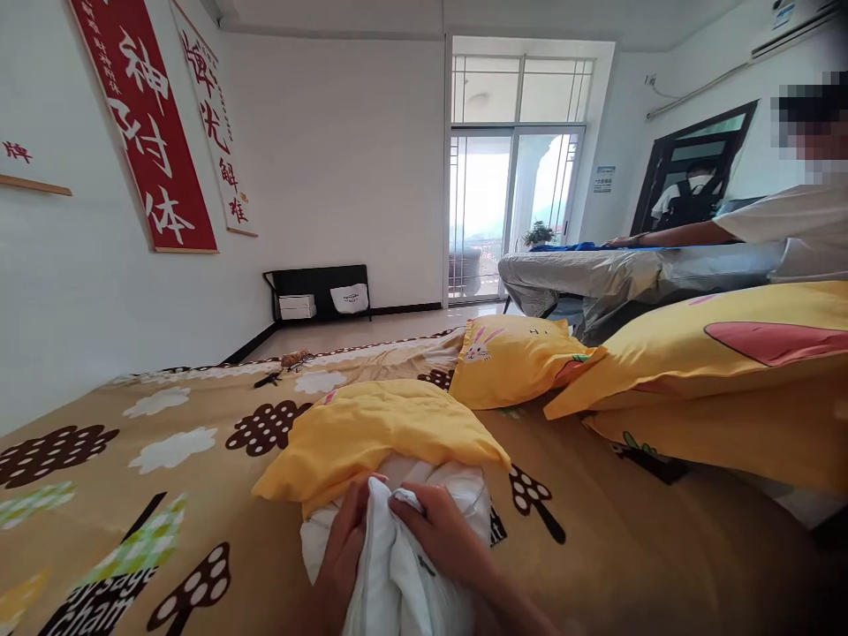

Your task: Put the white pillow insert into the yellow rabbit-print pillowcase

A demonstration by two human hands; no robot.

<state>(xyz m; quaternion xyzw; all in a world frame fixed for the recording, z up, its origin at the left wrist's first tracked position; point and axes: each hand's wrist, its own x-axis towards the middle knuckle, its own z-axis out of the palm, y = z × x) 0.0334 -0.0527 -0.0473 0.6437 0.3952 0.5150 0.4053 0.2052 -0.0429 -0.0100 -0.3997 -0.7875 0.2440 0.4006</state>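
Fabric [380, 556], white, pinched between fingers [432, 506]

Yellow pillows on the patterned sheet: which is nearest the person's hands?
The leftmost yellow pillow: the left hand and right hand grip white fabric by its near edge; the other pillows lie farther right.

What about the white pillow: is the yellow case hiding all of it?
No, the pillow shows on the near side of the case, gripped by the left hand and right hand.
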